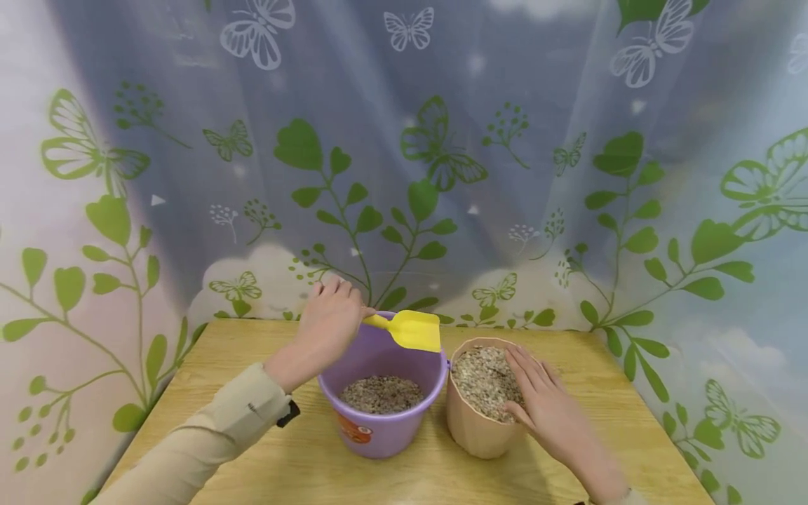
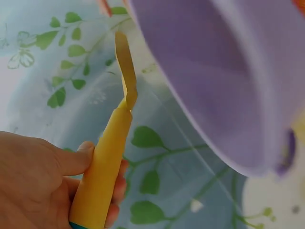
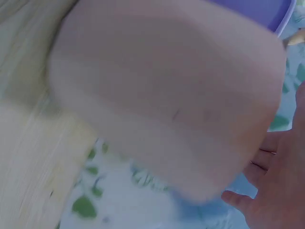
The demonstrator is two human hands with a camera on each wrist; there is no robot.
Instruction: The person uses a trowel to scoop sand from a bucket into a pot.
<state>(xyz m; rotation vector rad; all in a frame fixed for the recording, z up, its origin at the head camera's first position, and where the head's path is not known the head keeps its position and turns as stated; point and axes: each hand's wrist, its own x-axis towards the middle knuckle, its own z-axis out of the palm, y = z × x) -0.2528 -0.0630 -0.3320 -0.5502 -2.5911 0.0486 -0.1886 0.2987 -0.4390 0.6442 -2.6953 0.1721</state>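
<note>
In the head view my left hand (image 1: 332, 319) grips the handle of a yellow toy shovel (image 1: 413, 330) over the purple bucket (image 1: 404, 424). The shovel's blade reaches across toward the bucket's right rim. The left wrist view shows the thumb and fingers wrapped round the yellow handle (image 2: 106, 167). Inside the bucket lies a layer of mixed gravel (image 1: 381, 394). A peach ribbed pot (image 1: 476, 438) stands to its right, filled near the rim with paler gravel (image 1: 486, 382). My right hand (image 1: 549, 403) lies over the pot's right rim, its fingers extended across the gravel's edge.
Both containers stand on a wood-grain table (image 1: 265, 449). A curtain (image 1: 353, 140) printed with leaves and butterflies hangs behind the table and along both sides. A black band (image 1: 288, 414) shows at the left cuff.
</note>
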